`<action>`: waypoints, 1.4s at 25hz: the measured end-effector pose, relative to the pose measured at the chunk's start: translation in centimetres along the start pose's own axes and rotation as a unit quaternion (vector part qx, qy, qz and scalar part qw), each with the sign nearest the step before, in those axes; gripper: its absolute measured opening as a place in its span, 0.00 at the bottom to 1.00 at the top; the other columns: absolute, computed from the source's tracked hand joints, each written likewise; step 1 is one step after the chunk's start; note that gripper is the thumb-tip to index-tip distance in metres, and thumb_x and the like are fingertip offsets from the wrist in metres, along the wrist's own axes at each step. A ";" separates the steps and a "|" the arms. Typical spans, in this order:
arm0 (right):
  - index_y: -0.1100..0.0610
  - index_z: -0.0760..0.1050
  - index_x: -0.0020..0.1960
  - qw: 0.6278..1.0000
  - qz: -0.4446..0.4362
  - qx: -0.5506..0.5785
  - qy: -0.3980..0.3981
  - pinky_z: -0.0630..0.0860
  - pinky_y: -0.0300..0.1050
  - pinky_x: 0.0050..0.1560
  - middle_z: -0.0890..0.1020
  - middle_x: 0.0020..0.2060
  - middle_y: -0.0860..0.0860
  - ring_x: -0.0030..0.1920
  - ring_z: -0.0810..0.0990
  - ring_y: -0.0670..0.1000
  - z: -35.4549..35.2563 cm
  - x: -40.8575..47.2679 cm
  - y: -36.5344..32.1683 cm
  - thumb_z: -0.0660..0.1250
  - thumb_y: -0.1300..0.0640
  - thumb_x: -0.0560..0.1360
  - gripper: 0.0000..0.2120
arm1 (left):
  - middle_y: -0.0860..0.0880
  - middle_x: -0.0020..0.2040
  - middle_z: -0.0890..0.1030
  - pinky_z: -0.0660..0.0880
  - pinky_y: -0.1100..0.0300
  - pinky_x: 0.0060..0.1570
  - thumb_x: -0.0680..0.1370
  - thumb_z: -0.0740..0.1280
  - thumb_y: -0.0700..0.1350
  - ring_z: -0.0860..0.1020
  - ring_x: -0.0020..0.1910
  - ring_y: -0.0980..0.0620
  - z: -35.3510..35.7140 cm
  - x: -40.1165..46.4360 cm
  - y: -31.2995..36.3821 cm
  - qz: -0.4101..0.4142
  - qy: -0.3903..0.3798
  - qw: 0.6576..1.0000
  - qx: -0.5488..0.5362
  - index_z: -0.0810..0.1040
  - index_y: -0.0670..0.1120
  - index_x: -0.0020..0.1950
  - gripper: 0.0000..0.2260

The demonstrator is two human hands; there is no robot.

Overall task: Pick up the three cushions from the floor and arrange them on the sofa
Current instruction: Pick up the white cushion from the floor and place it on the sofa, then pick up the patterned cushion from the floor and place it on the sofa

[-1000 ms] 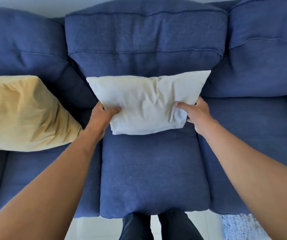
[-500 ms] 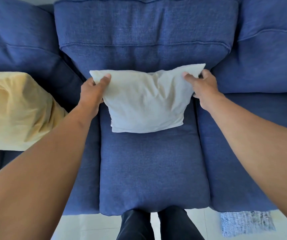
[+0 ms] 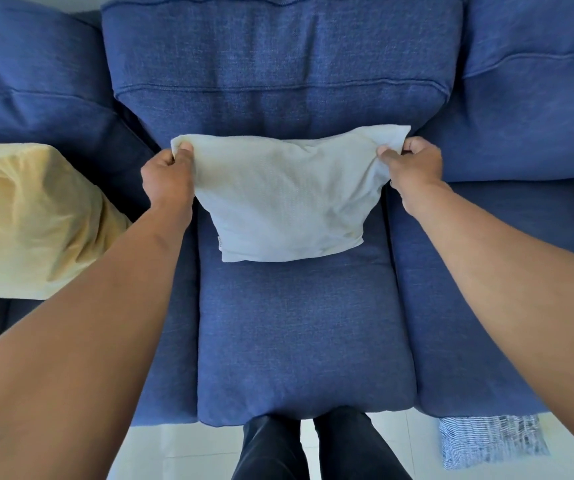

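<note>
A white cushion (image 3: pixel 285 199) stands on the middle seat of the blue sofa (image 3: pixel 296 323), leaning against the back cushion. My left hand (image 3: pixel 166 174) pinches its upper left corner, and my right hand (image 3: pixel 412 164) pinches its upper right corner. A yellow cushion (image 3: pixel 29 220) rests on the left seat against the sofa back. On the floor at the lower right lies a blue-and-white striped cushion (image 3: pixel 493 441), partly tucked under the sofa's front edge.
My dark-trousered legs (image 3: pixel 313 445) stand on the white tiled floor (image 3: pixel 181 445) right against the sofa's front. The right seat (image 3: pixel 486 306) of the sofa holds nothing.
Both hands slid from the white cushion's lower sides up to its top corners and now pinch them. The cushion stands more upright against the backrest.
</note>
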State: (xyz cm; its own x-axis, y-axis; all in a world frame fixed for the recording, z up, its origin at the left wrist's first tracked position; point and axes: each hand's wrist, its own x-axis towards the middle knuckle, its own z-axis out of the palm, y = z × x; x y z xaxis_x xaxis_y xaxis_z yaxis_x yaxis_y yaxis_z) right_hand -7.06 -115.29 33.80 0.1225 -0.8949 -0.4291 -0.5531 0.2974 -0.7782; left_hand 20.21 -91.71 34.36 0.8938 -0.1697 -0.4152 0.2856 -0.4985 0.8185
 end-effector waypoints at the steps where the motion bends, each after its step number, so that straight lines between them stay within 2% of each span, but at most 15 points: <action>1: 0.55 0.80 0.53 1.000 0.005 -0.007 -0.006 0.84 0.49 0.50 0.86 0.47 0.50 0.44 0.83 0.49 -0.3 -0.3 -0.1 0.75 0.50 0.76 0.11 | 0.52 0.44 0.83 0.85 0.45 0.53 0.74 0.70 0.60 0.82 0.44 0.51 -0.1 -0.7 0.2 0.003 0.014 1.000 0.011 0.82 0.50 0.43 0.13; 2: 0.54 0.80 0.57 1.000 0.009 -0.016 -0.011 0.85 0.50 0.54 0.86 0.49 0.50 0.46 0.84 0.49 -0.7 -0.9 0.0 0.75 0.49 0.76 0.13 | 0.52 0.43 0.83 0.85 0.50 0.48 0.75 0.68 0.60 0.81 0.41 0.51 -0.2 -1.5 0.2 0.006 0.026 0.999 0.020 0.82 0.51 0.44 0.14; 4: 0.54 0.80 0.62 0.999 -0.003 -0.039 -0.014 0.82 0.50 0.60 0.85 0.50 0.48 0.53 0.85 0.50 -1.4 -2.3 0.4 0.74 0.48 0.77 0.17 | 0.54 0.34 0.76 0.75 0.57 0.36 0.77 0.65 0.58 0.72 0.31 0.55 -0.4 -3.5 -0.1 0.014 0.056 0.998 0.038 0.73 0.51 0.35 0.16; 6: 0.57 0.79 0.66 0.998 -0.025 -0.054 -0.029 0.79 0.46 0.63 0.84 0.52 0.48 0.59 0.84 0.50 -2.2 -4.6 0.8 0.72 0.50 0.79 0.19 | 0.53 0.31 0.70 0.68 0.58 0.37 0.78 0.63 0.54 0.67 0.28 0.52 -0.8 -6.4 -1.1 0.011 0.083 0.994 0.073 0.65 0.49 0.32 0.17; 8: 0.59 0.79 0.68 0.996 -0.037 -0.064 -0.054 0.76 0.40 0.62 0.85 0.58 0.51 0.62 0.82 0.49 -2.9 -7.4 1.1 0.70 0.52 0.81 0.18 | 0.45 0.36 0.77 0.69 0.57 0.40 0.78 0.61 0.50 0.73 0.34 0.44 -1.1 -9.9 -2.6 0.007 0.081 0.990 0.115 0.73 0.44 0.39 0.13; 9: 0.60 0.79 0.68 0.995 -0.040 -0.068 -0.067 0.74 0.39 0.61 0.85 0.61 0.52 0.62 0.82 0.49 -3.5 -9.0 1.4 0.69 0.53 0.82 0.17 | 0.43 0.41 0.80 0.70 0.57 0.42 0.79 0.60 0.49 0.75 0.38 0.44 -1.2 -12.2 -3.2 0.014 0.059 0.988 0.142 0.77 0.43 0.45 0.12; 11: 0.65 0.81 0.64 0.991 -0.051 -0.085 -0.086 0.77 0.42 0.60 0.86 0.63 0.57 0.63 0.83 0.55 -4.6 -12.0 2.3 0.67 0.56 0.83 0.15 | 0.47 0.47 0.83 0.71 0.58 0.42 0.82 0.59 0.48 0.79 0.43 0.47 -1.2 -16.9 -4.3 0.032 -0.006 0.982 0.188 0.80 0.46 0.53 0.11; 13: 0.66 0.80 0.60 0.987 -0.066 -0.112 -0.094 0.79 0.51 0.61 0.86 0.60 0.61 0.62 0.83 0.60 -6.0 -14.7 4.0 0.65 0.54 0.84 0.15 | 0.51 0.46 0.81 0.70 0.60 0.37 0.85 0.58 0.50 0.78 0.39 0.52 -1.2 -20.9 -5.3 0.059 -0.065 0.966 0.244 0.79 0.49 0.55 0.11; 15: 0.60 0.79 0.66 0.979 -0.073 -0.158 -0.108 0.77 0.53 0.66 0.83 0.65 0.59 0.68 0.80 0.61 -7.4 -17.0 5.8 0.63 0.51 0.84 0.17 | 0.52 0.46 0.78 0.70 0.58 0.42 0.86 0.57 0.50 0.75 0.41 0.50 -0.9 -23.7 -6.5 0.107 -0.114 0.943 0.295 0.80 0.50 0.56 0.12; 17: 0.60 0.69 0.78 0.967 -0.071 -0.212 -0.124 0.69 0.57 0.75 0.74 0.76 0.58 0.77 0.70 0.60 -9.5 -19.3 7.9 0.60 0.49 0.86 0.24 | 0.49 0.50 0.80 0.73 0.52 0.53 0.86 0.58 0.49 0.77 0.50 0.45 -0.3 -26.1 -7.4 0.148 -0.164 0.922 0.317 0.79 0.48 0.61 0.12; 19: 0.59 0.57 0.84 0.951 -0.077 -0.274 -0.124 0.59 0.59 0.81 0.60 0.84 0.57 0.85 0.55 0.56 -11.3 -21.8 10.3 0.58 0.47 0.87 0.30 | 0.47 0.67 0.81 0.73 0.49 0.66 0.86 0.59 0.48 0.78 0.66 0.43 0.4 -28.3 -8.5 0.210 -0.226 0.885 0.350 0.74 0.45 0.74 0.18; 22: 0.59 0.51 0.85 0.938 -0.069 -0.328 -0.085 0.53 0.65 0.82 0.50 0.86 0.56 0.86 0.45 0.56 -13.7 -25.6 14.2 0.56 0.44 0.87 0.33 | 0.43 0.82 0.64 0.61 0.47 0.79 0.86 0.59 0.49 0.62 0.82 0.44 1.9 -32.0 -9.5 0.313 -0.294 0.815 0.390 0.64 0.40 0.81 0.25; 27: 0.60 0.48 0.85 0.944 -0.018 -0.329 -0.011 0.51 0.65 0.83 0.47 0.86 0.57 0.86 0.43 0.56 -19.6 -32.8 19.9 0.54 0.42 0.86 0.35 | 0.43 0.86 0.54 0.50 0.45 0.83 0.87 0.56 0.53 0.50 0.85 0.45 2.7 -40.2 -11.0 0.411 -0.350 0.731 0.417 0.56 0.41 0.84 0.29; 31: 0.61 0.47 0.85 0.953 0.035 -0.297 0.048 0.49 0.65 0.83 0.47 0.86 0.57 0.86 0.41 0.57 -25.5 -37.5 24.4 0.55 0.42 0.86 0.36 | 0.44 0.86 0.52 0.48 0.45 0.83 0.87 0.56 0.53 0.47 0.85 0.45 3.9 -46.0 -12.6 0.439 -0.403 0.672 0.440 0.53 0.41 0.85 0.30; 35: 0.60 0.45 0.86 0.962 0.104 -0.229 0.104 0.47 0.65 0.84 0.45 0.86 0.58 0.86 0.41 0.58 -31.9 -41.3 30.6 0.56 0.42 0.86 0.37 | 0.43 0.86 0.51 0.49 0.46 0.83 0.86 0.58 0.53 0.48 0.85 0.45 7.6 -53.0 -14.5 0.484 -0.462 0.590 0.452 0.52 0.41 0.85 0.32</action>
State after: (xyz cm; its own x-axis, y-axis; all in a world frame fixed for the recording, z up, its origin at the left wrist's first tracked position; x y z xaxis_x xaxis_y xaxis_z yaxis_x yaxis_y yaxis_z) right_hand -55.34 -79.88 42.38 -0.1703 -0.8933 -0.4158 -0.8589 0.3415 -0.3817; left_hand -33.94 -81.92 41.47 -0.2012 -0.9296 -0.3089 -0.8787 0.0319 0.4762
